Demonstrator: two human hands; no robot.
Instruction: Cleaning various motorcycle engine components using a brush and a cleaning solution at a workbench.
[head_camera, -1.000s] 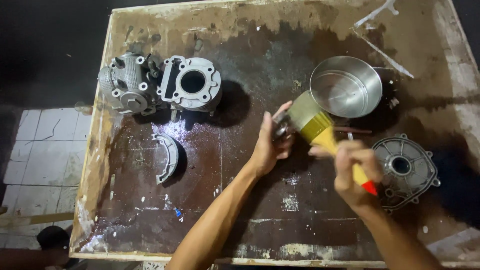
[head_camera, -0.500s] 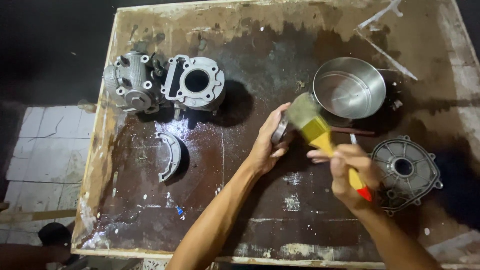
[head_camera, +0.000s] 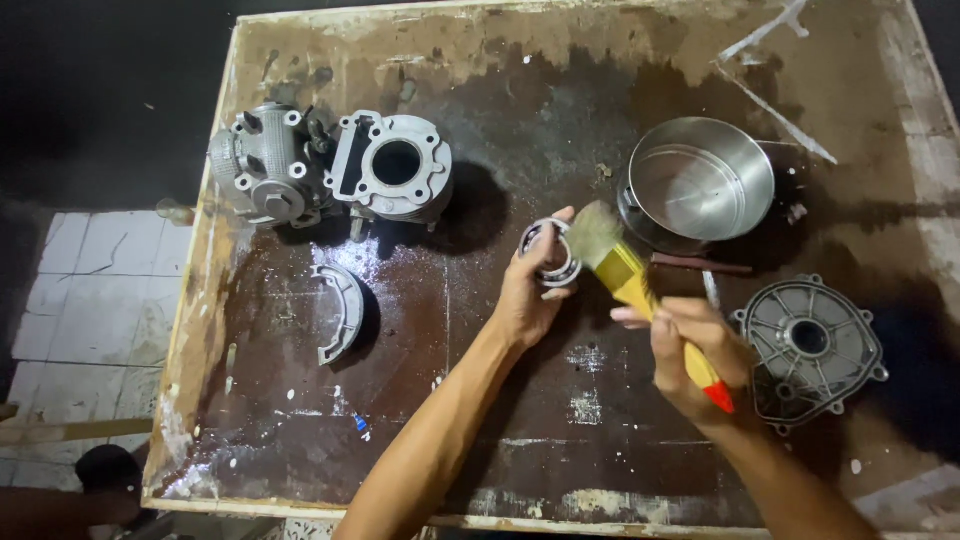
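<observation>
My left hand (head_camera: 528, 292) holds a round metal bearing (head_camera: 553, 254) just above the wet, dark wooden table (head_camera: 480, 420). In my right hand (head_camera: 690, 345) is a yellow-handled paintbrush (head_camera: 630, 280) with a red tip. Its bristles rest against the right side of the bearing. A shallow steel bowl (head_camera: 700, 185) stands just beyond the brush, to the right.
A finned cylinder head (head_camera: 265, 165) and a cylinder block (head_camera: 395, 170) sit at the far left. A curved brake shoe (head_camera: 340, 310) lies below them. A round engine cover (head_camera: 810, 345) lies at the right. White floor tiles (head_camera: 80, 300) show past the left edge.
The camera view has shifted slightly. My left hand has turned the bearing more face-up, and the brush has moved a little along it.
</observation>
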